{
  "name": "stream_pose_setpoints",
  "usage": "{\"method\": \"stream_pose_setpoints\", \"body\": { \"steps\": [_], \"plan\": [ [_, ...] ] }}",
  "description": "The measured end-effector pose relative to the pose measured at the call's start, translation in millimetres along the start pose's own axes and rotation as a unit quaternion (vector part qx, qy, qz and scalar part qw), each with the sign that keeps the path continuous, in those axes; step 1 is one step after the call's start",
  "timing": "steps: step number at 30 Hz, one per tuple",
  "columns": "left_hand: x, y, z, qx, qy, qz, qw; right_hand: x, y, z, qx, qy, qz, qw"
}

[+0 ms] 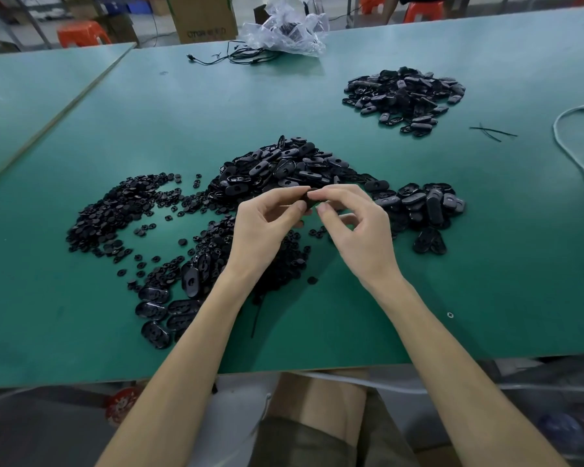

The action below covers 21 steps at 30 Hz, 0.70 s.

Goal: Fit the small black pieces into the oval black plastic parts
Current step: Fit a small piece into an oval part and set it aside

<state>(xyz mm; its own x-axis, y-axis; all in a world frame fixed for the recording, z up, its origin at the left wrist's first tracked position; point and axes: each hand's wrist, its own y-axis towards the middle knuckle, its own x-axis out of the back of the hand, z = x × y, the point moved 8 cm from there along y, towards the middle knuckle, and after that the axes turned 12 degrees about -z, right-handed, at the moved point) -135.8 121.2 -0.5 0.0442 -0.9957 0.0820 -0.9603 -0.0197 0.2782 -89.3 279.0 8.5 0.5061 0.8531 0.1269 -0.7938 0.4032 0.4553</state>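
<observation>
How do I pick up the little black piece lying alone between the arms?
Pinch the piece by its rim, coming straight down from above. It lies flat on the mat with bare space around it, so fingertips should fit on either side.

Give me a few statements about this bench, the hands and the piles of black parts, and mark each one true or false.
1. The left hand and right hand pinch one black part between them. True.
2. The heap of small round pieces lies on the person's right. False: it lies on the left.
3. A separate pile of oval parts sits far right on the green table. True.
4. The clear plastic bag lies at the table's near edge. False: it lies at the far edge.
</observation>
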Motion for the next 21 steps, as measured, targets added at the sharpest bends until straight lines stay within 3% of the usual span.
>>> {"method": "stream_pose_setpoints", "body": {
  "steps": [4,9,14,18,21],
  "plan": [
    [1,0,-3,-0.023,0.052,-0.017,0.998,14,5,-5,-0.024,-0.019,-0.078,0.997],
    [1,-1,-3,-0.071,0.153,-0.014,0.986,41,7,-28,-0.131,-0.036,-0.208,0.969],
    [-10,-7,3,-0.098,0.255,0.04,0.961,43,6,-35,-0.16,-0.058,-0.213,0.962],
    [-12,-8,3,-0.102,0.296,0.048,0.948,42,5,-23,-0.108,-0.086,-0.212,0.967],
    [-14,-8,3,-0.108,0.324,0.058,0.938,33,7,-18,-0.054,-0.146,-0.167,0.974]
  ]
}}
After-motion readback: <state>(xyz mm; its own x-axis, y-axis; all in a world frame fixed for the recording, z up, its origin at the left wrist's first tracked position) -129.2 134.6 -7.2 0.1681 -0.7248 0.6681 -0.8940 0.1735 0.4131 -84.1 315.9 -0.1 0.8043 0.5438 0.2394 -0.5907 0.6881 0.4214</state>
